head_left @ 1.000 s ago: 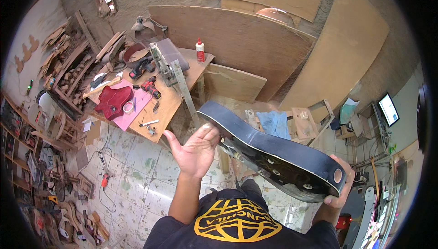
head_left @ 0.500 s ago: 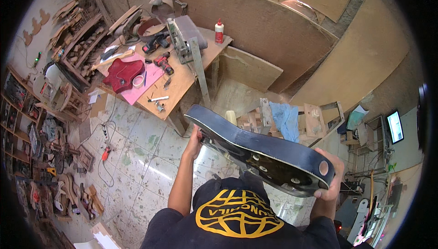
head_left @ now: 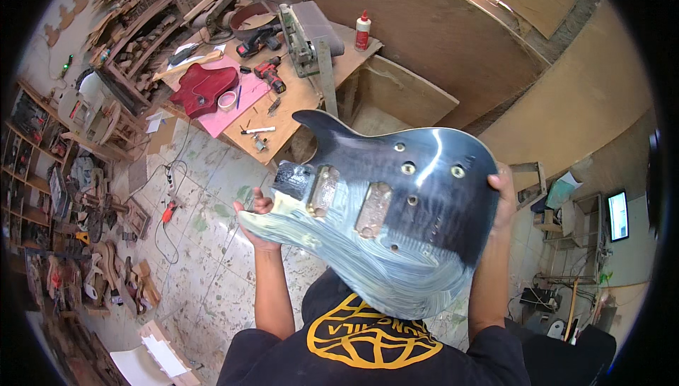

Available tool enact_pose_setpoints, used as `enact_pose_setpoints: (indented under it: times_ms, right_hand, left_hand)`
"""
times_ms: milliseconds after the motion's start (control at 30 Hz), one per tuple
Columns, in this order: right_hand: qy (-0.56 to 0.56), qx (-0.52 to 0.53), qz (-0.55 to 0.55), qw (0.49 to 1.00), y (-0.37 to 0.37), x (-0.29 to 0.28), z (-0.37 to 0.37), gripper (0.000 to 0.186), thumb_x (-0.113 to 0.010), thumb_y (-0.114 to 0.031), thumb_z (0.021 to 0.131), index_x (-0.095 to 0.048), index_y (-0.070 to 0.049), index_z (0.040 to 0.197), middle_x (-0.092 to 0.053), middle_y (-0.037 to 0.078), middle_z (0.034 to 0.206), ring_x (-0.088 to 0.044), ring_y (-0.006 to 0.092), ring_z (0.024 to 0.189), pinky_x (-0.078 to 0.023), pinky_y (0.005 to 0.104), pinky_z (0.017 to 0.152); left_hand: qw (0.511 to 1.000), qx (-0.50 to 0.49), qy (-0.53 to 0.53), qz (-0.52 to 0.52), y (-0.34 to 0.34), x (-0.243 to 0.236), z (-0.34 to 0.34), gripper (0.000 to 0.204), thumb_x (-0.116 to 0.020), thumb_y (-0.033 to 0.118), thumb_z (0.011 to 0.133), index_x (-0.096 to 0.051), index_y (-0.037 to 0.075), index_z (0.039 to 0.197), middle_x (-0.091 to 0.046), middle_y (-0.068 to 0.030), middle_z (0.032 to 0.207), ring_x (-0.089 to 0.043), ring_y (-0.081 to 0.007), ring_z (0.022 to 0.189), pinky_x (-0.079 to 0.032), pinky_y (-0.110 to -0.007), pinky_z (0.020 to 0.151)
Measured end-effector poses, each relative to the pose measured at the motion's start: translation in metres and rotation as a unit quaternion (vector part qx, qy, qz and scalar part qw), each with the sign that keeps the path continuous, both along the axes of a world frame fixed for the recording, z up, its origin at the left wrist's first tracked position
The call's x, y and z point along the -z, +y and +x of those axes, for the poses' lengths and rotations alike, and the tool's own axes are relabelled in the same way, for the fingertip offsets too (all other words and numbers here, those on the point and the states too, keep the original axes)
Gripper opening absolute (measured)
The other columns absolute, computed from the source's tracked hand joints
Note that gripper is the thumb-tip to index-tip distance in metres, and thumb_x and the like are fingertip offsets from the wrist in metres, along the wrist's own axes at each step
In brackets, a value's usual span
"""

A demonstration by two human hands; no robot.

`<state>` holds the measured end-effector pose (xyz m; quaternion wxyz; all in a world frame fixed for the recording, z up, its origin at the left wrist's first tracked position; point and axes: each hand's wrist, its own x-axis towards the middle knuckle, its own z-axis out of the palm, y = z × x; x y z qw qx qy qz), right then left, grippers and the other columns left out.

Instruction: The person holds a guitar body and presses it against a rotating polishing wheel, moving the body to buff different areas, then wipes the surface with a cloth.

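I hold a glossy black and grey guitar body [head_left: 396, 216] flat in front of my chest, its face turned up toward me. It has several small holes and two rectangular pickup cut-outs. My left hand [head_left: 254, 220] supports its left edge from beneath, fingers curled up past the rim. Gripping the right edge is my right hand [head_left: 501, 199], fingers wrapped over the top.
A wooden workbench [head_left: 297, 103] stands ahead with a red guitar body [head_left: 201, 89], a roll of tape, a red drill [head_left: 269, 75], a glue bottle [head_left: 362, 30] and a metal machine [head_left: 304, 32]. Large plywood sheets [head_left: 453, 54] lean behind. Shelves of wood parts line the left.
The guitar body has tilted from edge-on to face-up toward me. My left hand moved from an open palm beneath it to holding its left edge.
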<state>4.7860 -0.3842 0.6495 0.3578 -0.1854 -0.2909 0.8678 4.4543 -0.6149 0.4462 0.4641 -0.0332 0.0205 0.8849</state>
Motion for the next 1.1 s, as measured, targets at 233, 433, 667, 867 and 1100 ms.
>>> enact_pose_setpoints:
  times_ms: [233,433,667,867,1100]
  right_hand:
    - [-0.097,-0.068,-0.207,0.971,-0.033,0.070,-0.081,0.047,-0.051,-0.032,0.073,-0.056,0.002,0.105,-0.062,0.016,0.097,-0.061,0.0292,0.084,-0.049,0.0408,0.081]
    - [-0.089,-0.149,-0.309,0.935,-0.075,0.107,-0.131,0.050,-0.051,-0.035,0.073,-0.054,0.001,0.108,-0.061,0.017,0.099,-0.061,0.0297,0.085,-0.049,0.0422,0.080]
    - [-0.138,-0.245,-0.394,0.875,-0.079,0.200,-0.144,0.047,-0.051,-0.038,0.074,-0.058,0.000,0.102,-0.063,0.016,0.095,-0.061,0.0284,0.080,-0.049,0.0411,0.077]
    - [-0.170,-0.205,-0.499,0.825,-0.089,0.300,-0.130,0.064,-0.035,-0.056,0.086,-0.054,-0.001,0.113,-0.060,0.017,0.108,-0.059,0.0305,0.095,-0.044,0.0434,0.089]
    - [-0.253,-0.147,-0.542,0.788,-0.085,0.404,-0.113,0.059,-0.019,-0.044,0.094,-0.052,0.000,0.115,-0.058,0.018,0.111,-0.057,0.0315,0.099,-0.042,0.0438,0.093]
  left_hand:
    - [0.977,-0.211,0.011,0.030,-0.059,-0.040,-0.027,0.040,-0.049,0.040,0.086,-0.051,0.002,0.098,-0.050,-0.0070,0.089,-0.050,-0.0183,0.085,-0.039,-0.037,0.087]
    - [0.959,-0.196,0.154,-0.134,-0.140,0.028,-0.071,0.053,-0.042,0.047,0.087,-0.049,0.005,0.118,-0.048,-0.0151,0.123,-0.047,-0.0317,0.112,-0.035,-0.049,0.097]
    - [0.975,-0.093,-0.002,-0.203,-0.124,0.044,-0.053,0.057,-0.049,0.050,0.085,-0.046,0.009,0.125,-0.045,-0.0164,0.128,-0.040,-0.0352,0.121,-0.032,-0.057,0.097]
    - [0.915,-0.089,-0.079,-0.385,-0.130,0.066,-0.025,0.051,-0.056,0.043,0.083,-0.049,0.006,0.116,-0.046,-0.0174,0.122,-0.041,-0.0351,0.118,-0.032,-0.057,0.097]
    - [0.863,-0.043,-0.062,-0.499,-0.132,0.156,-0.039,0.056,-0.061,0.021,0.073,-0.044,-0.004,0.121,-0.046,-0.0172,0.108,-0.048,-0.0337,0.102,-0.038,-0.053,0.093]
